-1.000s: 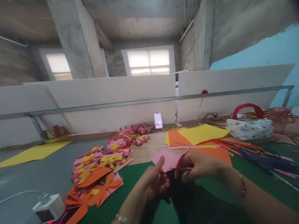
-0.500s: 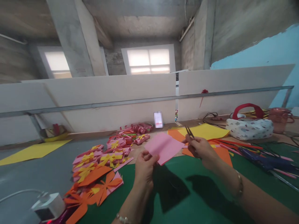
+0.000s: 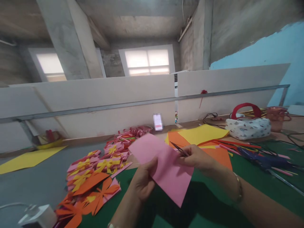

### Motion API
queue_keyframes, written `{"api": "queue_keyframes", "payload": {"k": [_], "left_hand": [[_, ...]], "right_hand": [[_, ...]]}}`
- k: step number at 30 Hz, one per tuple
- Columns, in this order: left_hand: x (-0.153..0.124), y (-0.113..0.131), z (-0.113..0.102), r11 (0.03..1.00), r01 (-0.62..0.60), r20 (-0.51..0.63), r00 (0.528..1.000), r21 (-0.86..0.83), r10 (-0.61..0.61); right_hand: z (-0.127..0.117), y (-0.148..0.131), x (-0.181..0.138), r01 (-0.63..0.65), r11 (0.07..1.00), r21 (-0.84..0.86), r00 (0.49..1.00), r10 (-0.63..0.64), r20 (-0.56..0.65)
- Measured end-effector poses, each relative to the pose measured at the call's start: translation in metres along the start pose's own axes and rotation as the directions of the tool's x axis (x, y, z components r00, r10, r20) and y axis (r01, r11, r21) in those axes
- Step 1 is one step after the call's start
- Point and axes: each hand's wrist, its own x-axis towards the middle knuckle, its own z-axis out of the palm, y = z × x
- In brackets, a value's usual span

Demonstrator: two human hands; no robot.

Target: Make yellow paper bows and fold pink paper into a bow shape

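Note:
A sheet of pink paper with a crease across its middle is held up before me, tilted, above a green surface. My left hand pinches its lower left edge, thumb on top. In my right hand is a pair of dark scissors, blades pointing up and left. The same hand's fingers touch the right part of the sheet; some fingertips are hidden. To the left lie pink bundles with yellow paper flowers and orange paper flowers.
Yellow sheets and orange paper lie behind my right hand. At right are a blue glue gun, a patterned bag and a pink jug. A white plug adapter stands at front left.
The pink paper has opened out from a folded square into a larger sheet. My right hand has moved left, and the scissors now point further left. The view has shifted slightly.

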Motion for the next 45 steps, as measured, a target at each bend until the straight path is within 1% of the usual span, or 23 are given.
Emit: {"api": "queue_keyframes", "payload": {"k": [3, 5, 8, 10, 13, 16, 20, 23, 25, 31, 34, 37, 39, 41, 43, 45], "left_hand": [[0.002, 0.007, 0.000, 0.992, -0.121, -0.044, 0.992, -0.017, 0.120], [0.001, 0.014, -0.001, 0.982, -0.188, -0.063, 0.980, -0.009, 0.187], [-0.001, 0.026, -0.006, 0.975, -0.222, -0.047, 0.974, -0.011, 0.222], [-0.002, 0.031, -0.009, 0.976, -0.219, -0.038, 0.975, -0.023, 0.218], [-0.002, 0.037, -0.013, 0.976, -0.214, -0.044, 0.976, -0.041, 0.212], [-0.003, 0.041, -0.013, 0.973, -0.229, -0.060, 0.972, -0.040, 0.226], [-0.006, 0.044, -0.011, 0.969, -0.245, -0.073, 0.967, -0.012, 0.244], [-0.007, 0.043, -0.010, 0.973, -0.230, -0.082, 0.970, 0.001, 0.229], [-0.008, 0.042, -0.009, 0.975, -0.223, -0.081, 0.972, 0.009, 0.223], [-0.006, 0.041, -0.011, 0.974, -0.225, -0.080, 0.971, 0.012, 0.225], [-0.006, 0.042, -0.012, 0.972, -0.233, -0.089, 0.968, 0.038, 0.235], [-0.006, 0.045, -0.014, 0.971, -0.230, -0.091, 0.968, 0.064, 0.235], [-0.006, 0.048, -0.015, 0.971, -0.232, -0.088, 0.968, 0.065, 0.237], [-0.006, 0.050, -0.016, 0.973, -0.224, -0.069, 0.971, 0.054, 0.228], [-0.007, 0.051, -0.017, 0.980, -0.192, -0.046, 0.980, 0.043, 0.194], [-0.008, 0.049, -0.016, 0.987, -0.156, -0.036, 0.987, 0.041, 0.157]], "right_hand": [[-0.001, -0.001, 0.000, 0.023, 1.000, -0.013, 0.999, -0.023, -0.043], [-0.002, -0.003, -0.001, 0.032, 0.999, 0.004, 0.999, -0.031, -0.025], [-0.005, -0.009, -0.002, 0.041, 0.999, 0.023, 0.999, -0.041, -0.005], [-0.007, -0.014, -0.004, 0.072, 0.997, 0.022, 0.997, -0.071, -0.009], [-0.010, -0.018, -0.007, 0.116, 0.993, 0.011, 0.993, -0.116, 0.021], [-0.011, -0.018, -0.006, 0.105, 0.994, -0.013, 0.994, -0.105, 0.021], [-0.012, -0.013, -0.004, 0.013, 0.999, -0.052, 0.999, -0.011, 0.034], [-0.010, -0.012, -0.003, -0.087, 0.996, -0.025, 0.995, 0.088, 0.052], [-0.007, -0.012, -0.004, -0.110, 0.994, -0.012, 0.992, 0.110, 0.068], [-0.001, -0.012, -0.006, -0.061, 0.998, -0.021, 0.994, 0.062, 0.090], [-0.002, -0.013, -0.006, -0.024, 0.999, -0.025, 0.996, 0.026, 0.089], [-0.007, -0.014, -0.006, -0.015, 1.000, -0.028, 0.998, 0.016, 0.066], [-0.010, -0.014, -0.005, -0.026, 1.000, -0.002, 0.995, 0.026, 0.100], [-0.013, -0.013, -0.005, -0.045, 0.997, 0.057, 0.983, 0.034, 0.178], [-0.014, -0.012, -0.006, -0.051, 0.992, 0.117, 0.967, 0.020, 0.253], [-0.012, -0.011, -0.006, -0.044, 0.989, 0.143, 0.956, 0.000, 0.294]]}}
